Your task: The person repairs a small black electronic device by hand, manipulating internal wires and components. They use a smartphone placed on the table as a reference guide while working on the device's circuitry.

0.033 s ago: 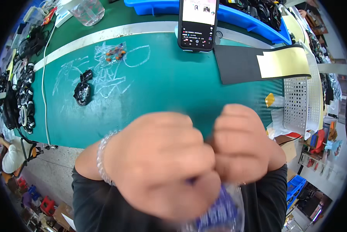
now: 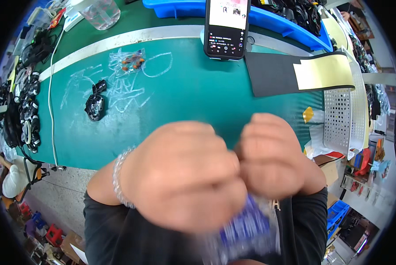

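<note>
A pale grey floor (image 2: 70, 185) shows beside the green-topped table (image 2: 184, 97).

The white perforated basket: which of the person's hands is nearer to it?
Right. The right hand is left of the basket and lower in view; the left hand is farther left.

Clear packet (image 2: 246, 227) with blue-violet print — worktop (image 2: 193, 92) green, pale-streaked

Clear packet (image 2: 128, 62) on green table (image 2: 189, 97)
</note>
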A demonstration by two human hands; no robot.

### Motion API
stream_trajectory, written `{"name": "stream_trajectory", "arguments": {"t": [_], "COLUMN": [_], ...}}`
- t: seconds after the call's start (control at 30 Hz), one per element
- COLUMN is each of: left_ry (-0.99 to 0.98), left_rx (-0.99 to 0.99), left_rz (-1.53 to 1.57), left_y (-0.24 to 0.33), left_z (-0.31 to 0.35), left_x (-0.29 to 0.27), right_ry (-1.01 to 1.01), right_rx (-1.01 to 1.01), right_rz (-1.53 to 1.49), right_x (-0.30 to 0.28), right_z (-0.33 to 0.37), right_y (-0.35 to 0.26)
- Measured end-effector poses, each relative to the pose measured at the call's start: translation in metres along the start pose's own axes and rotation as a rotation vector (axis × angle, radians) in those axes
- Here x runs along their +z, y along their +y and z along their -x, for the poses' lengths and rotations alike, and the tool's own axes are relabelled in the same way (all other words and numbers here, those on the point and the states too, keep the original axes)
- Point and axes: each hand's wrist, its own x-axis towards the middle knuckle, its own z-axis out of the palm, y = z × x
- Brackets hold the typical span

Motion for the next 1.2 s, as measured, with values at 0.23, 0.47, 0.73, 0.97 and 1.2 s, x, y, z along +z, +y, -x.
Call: {"name": "stream_trajectory", "arguments": {"t": [0.23, 0.47, 0.73, 0.97, 1.2], "left_ry": [0.489, 0.937, 1.027, 1.049, 1.227], "left_rx": [-0.396, -0.303, -0.294, -0.371, -0.059], "left_rz": [0.130, 0.265, 0.196, 0.088, -0.175], "left_y": [-0.045, -0.098, -0.099, -0.102, -0.104], "left_z": [0.024, 0.041, 0.041, 0.045, 0.040], "left_x": [-0.004, -0.039, -0.037, -0.037, -0.046], "right_ry": [0.307, 0.383, 0.413, 0.343, 0.431], "right_rx": [0.329, 0.482, 0.392, 0.317, 0.330], "right_rz": [-0.144, -0.333, -0.178, -0.062, -0.030], "right_x": [0.048, 0.076, 0.085, 0.096, 0.101], "right_z": [-0.025, -0.079, -0.094, -0.110, -0.171], "right_y": [0.051, 0.090, 0.099, 0.122, 0.181]}}
